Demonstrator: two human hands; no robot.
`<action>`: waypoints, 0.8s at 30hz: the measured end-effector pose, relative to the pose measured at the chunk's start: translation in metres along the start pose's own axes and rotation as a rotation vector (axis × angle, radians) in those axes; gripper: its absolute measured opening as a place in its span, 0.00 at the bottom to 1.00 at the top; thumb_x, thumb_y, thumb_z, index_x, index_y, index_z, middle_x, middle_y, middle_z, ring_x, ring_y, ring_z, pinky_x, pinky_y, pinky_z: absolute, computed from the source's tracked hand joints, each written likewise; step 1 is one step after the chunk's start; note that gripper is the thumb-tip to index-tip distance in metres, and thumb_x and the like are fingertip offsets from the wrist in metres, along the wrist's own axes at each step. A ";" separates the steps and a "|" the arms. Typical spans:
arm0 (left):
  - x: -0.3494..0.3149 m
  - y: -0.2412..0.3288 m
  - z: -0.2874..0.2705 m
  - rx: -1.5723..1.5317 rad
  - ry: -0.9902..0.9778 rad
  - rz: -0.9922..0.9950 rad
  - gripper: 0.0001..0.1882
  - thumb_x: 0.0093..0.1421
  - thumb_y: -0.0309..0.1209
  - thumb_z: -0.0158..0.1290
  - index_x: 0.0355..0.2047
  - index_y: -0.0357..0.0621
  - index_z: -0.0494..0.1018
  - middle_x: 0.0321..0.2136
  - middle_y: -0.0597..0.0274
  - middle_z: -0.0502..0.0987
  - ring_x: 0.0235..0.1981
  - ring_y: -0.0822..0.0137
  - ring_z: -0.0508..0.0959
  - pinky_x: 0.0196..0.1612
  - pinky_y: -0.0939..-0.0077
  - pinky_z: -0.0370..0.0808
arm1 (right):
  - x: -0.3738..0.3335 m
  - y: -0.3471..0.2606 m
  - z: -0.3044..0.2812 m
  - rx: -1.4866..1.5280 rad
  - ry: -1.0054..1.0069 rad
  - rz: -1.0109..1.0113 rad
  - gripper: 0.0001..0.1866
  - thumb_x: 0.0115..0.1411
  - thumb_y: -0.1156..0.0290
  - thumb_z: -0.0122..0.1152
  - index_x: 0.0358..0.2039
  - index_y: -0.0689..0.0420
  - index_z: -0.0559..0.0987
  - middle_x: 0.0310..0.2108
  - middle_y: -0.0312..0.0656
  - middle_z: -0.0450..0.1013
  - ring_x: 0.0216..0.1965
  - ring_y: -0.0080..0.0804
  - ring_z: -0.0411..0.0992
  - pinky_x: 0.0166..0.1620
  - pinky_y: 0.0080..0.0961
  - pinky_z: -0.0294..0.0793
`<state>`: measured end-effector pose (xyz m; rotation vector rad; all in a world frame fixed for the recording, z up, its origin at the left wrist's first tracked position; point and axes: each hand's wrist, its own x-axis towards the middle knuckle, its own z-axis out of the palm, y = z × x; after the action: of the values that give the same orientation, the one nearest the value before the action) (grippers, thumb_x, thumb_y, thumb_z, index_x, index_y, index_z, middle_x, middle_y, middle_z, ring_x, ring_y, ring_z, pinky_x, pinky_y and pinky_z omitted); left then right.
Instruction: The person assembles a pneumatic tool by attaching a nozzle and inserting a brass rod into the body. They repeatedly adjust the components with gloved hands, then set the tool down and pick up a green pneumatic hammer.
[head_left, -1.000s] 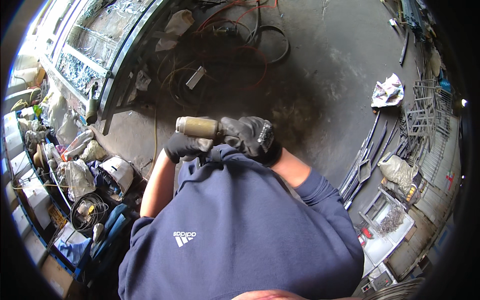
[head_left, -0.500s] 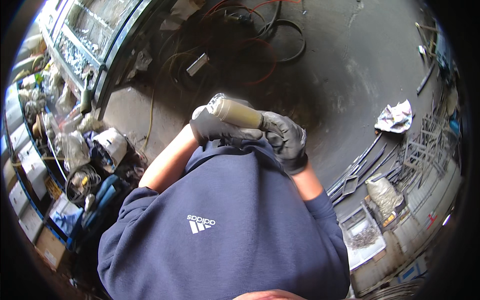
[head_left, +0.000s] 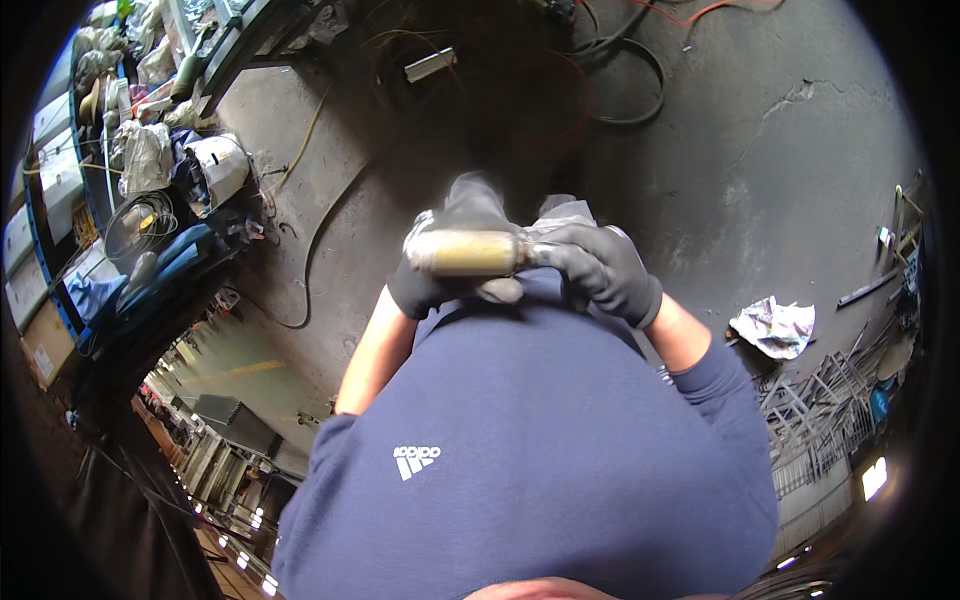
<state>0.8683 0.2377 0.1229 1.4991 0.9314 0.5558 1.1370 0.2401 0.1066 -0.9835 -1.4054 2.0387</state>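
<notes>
Head view: along the left, a blue-railed rack [head_left: 68, 300] carries white boxes [head_left: 50, 185], with a cardboard box [head_left: 45, 345] at its lower corner. Just right of them lie crumpled clear plastic [head_left: 145, 160], a coil of dark cable [head_left: 140, 228] and a white container [head_left: 220, 170]. A dark hose [head_left: 318, 240] curves over the left part of the floor [head_left: 740, 210]; toward the floor's far edge are a pale, narrow bar [head_left: 430, 65], then a looped black hose [head_left: 660, 85]. A navy sweatshirt [head_left: 560, 420] blocks the floor's near middle. By the floor's right edge lie a crumpled sheet [head_left: 775, 328] and grey metal frames [head_left: 825, 400].

The gloved left hand [head_left: 425, 285] grasps a yellowish cylinder [head_left: 468, 252], held roughly level above the floor, just beyond the sweatshirt. The gloved right hand [head_left: 610, 270] has its fingers curled around the cylinder's narrower right end. Blur hides finer detail.
</notes>
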 end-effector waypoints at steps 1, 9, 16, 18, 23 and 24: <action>-0.009 0.002 0.017 -0.037 0.075 -0.098 0.28 0.49 0.42 0.80 0.45 0.40 0.83 0.37 0.58 0.85 0.38 0.62 0.84 0.44 0.67 0.81 | -0.008 -0.004 -0.007 0.186 -0.065 0.274 0.24 0.75 0.53 0.57 0.53 0.65 0.81 0.31 0.36 0.79 0.33 0.25 0.79 0.37 0.26 0.80; -0.052 0.000 0.111 -0.354 0.527 -0.422 0.24 0.58 0.42 0.74 0.45 0.39 0.81 0.38 0.60 0.84 0.39 0.65 0.83 0.45 0.70 0.80 | -0.023 0.016 -0.034 -0.617 0.037 -0.733 0.36 0.58 0.72 0.71 0.68 0.54 0.72 0.30 0.40 0.78 0.31 0.38 0.79 0.33 0.37 0.81; -0.046 0.018 0.109 0.336 0.333 -0.091 0.24 0.54 0.49 0.74 0.38 0.43 0.82 0.32 0.59 0.84 0.33 0.58 0.84 0.39 0.65 0.81 | -0.075 0.043 0.008 0.012 0.105 -0.154 0.24 0.79 0.51 0.45 0.45 0.58 0.81 0.36 0.49 0.80 0.36 0.51 0.80 0.39 0.41 0.78; -0.045 0.022 0.116 0.399 0.270 -0.080 0.24 0.51 0.49 0.76 0.37 0.44 0.82 0.28 0.61 0.83 0.29 0.59 0.84 0.35 0.66 0.81 | -0.091 0.053 0.006 -0.154 0.144 -0.203 0.22 0.77 0.51 0.50 0.51 0.57 0.80 0.34 0.46 0.80 0.34 0.50 0.80 0.39 0.42 0.78; -0.031 0.029 0.154 0.145 0.226 -0.066 0.15 0.54 0.38 0.74 0.34 0.43 0.82 0.29 0.61 0.83 0.28 0.64 0.83 0.34 0.70 0.80 | -0.140 0.060 -0.015 -0.608 0.340 -0.720 0.25 0.67 0.64 0.65 0.63 0.56 0.76 0.28 0.43 0.76 0.28 0.43 0.78 0.33 0.40 0.78; -0.023 0.030 0.159 0.115 0.212 -0.087 0.13 0.56 0.36 0.73 0.34 0.43 0.82 0.29 0.61 0.83 0.28 0.65 0.82 0.34 0.71 0.80 | -0.146 0.057 -0.023 -0.653 0.344 -0.716 0.26 0.66 0.65 0.66 0.63 0.56 0.75 0.27 0.43 0.75 0.28 0.43 0.78 0.33 0.40 0.78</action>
<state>0.9883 0.1273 0.1302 1.5140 1.2055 0.6147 1.2480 0.1279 0.0908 -0.8300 -1.8995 0.8657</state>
